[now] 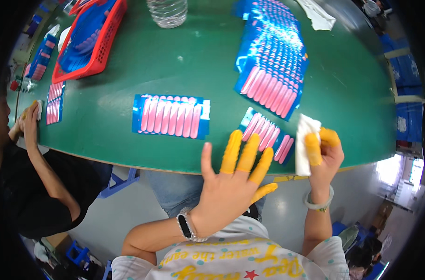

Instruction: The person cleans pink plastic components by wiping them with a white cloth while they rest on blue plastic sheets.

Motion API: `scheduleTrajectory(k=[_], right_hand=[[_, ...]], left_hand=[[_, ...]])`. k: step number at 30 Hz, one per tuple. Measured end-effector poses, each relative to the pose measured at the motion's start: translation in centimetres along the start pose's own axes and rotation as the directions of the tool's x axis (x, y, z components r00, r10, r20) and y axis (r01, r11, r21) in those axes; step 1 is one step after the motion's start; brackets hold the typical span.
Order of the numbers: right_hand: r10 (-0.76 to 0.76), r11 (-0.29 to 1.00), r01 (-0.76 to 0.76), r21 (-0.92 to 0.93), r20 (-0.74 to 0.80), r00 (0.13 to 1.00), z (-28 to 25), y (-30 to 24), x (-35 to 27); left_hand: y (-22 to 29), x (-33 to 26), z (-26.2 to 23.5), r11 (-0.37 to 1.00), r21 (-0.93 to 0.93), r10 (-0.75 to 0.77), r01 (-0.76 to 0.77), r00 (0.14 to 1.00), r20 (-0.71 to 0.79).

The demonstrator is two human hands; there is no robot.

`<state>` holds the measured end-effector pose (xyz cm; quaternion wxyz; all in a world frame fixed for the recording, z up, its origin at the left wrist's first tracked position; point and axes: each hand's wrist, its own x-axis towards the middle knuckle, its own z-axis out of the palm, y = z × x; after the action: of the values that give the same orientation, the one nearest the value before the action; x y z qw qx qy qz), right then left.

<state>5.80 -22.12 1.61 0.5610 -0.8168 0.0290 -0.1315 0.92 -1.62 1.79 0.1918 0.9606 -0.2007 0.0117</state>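
Observation:
A small blue sheet with long, rounded pink pieces [267,132] lies near the table's front edge. My left hand [224,191] is spread flat, with yellow finger cots on several fingers, its fingertips at this sheet's near edge. Whether they press on it, I cannot tell. To the right of the sheet, my right hand [329,156], also in yellow finger cots, is closed on a folded white cloth [305,149]. The cloth hangs beside the sheet's right end. Another blue sheet with pink pieces [170,116] lies flat to the left of my left hand.
Overlapping blue sheets with pink pieces [273,56] stretch toward the back. A red basket [102,58] holding blue sheets stands far left, and a clear plastic bottle [169,14] at the back. Another white cloth [319,16] lies back right. At left, a co-worker's hands [30,119] hold something white.

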Motion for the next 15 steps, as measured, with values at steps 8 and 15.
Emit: scheduleTrajectory(k=[8, 15], right_hand=[[-0.438, 0.639, 0.692, -0.335, 0.581, 0.686, 5.2, -2.0, 5.5], [-0.444, 0.545, 0.774, -0.323, 0.672, 0.593, 5.3, -1.6, 5.1]], left_hand=[[0.0, -0.3, 1.6, 0.989, 0.132, -0.063, 0.068, 0.997, -0.040], [-0.3, -0.7, 1.9, 0.965, 0.262, 0.010, 0.019, 0.994, -0.109]])
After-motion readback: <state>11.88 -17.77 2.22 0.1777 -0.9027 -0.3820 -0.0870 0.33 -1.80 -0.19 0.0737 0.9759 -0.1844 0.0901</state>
